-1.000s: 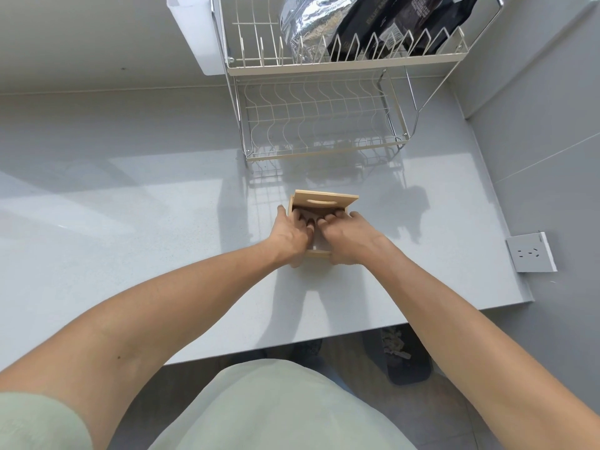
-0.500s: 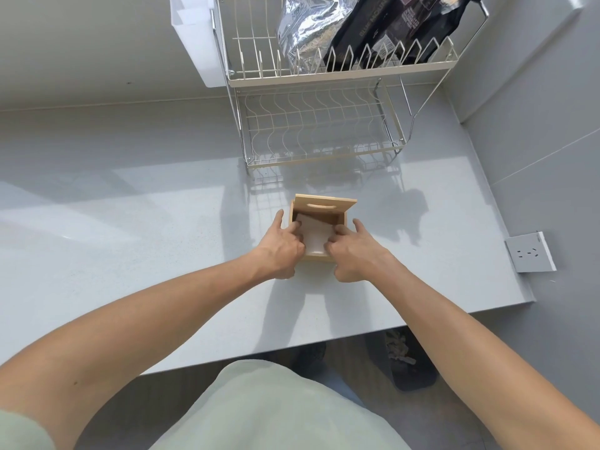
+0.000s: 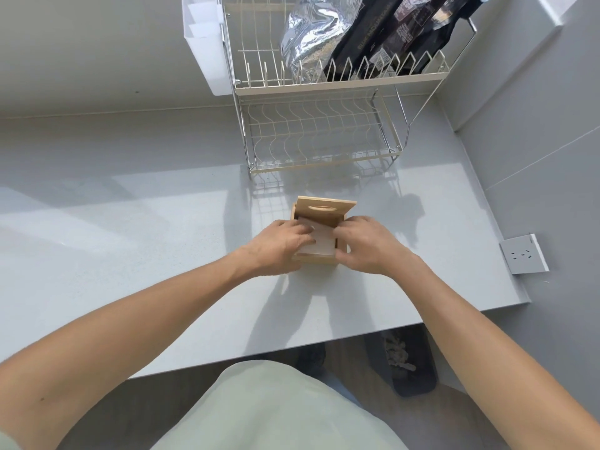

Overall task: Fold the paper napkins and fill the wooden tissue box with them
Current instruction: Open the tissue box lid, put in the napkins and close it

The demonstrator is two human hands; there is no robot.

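Observation:
The wooden tissue box point(image 3: 316, 259) stands on the grey counter point(image 3: 130, 241) just in front of the dish rack. Its slotted lid point(image 3: 325, 209) is tipped up at the far side. White folded paper napkins point(image 3: 325, 245) lie inside the box. My left hand point(image 3: 276, 245) is at the box's left wall, its fingers reaching over and lying on the napkins. My right hand point(image 3: 368, 246) is curled against the right wall, fingertips at the napkins' edge.
A two-tier wire dish rack point(image 3: 319, 134) stands behind the box, with a foil bag point(image 3: 310, 37) and black bags point(image 3: 389, 34) on top. A white container point(image 3: 205, 43) hangs at its left. A wall socket point(image 3: 523, 254) sits right. A dark bin point(image 3: 410, 363) is below the counter edge.
My hands first covered the box's opening, then drew back to its sides. Now my left fingers have slid back over the napkins. The box has stayed in place.

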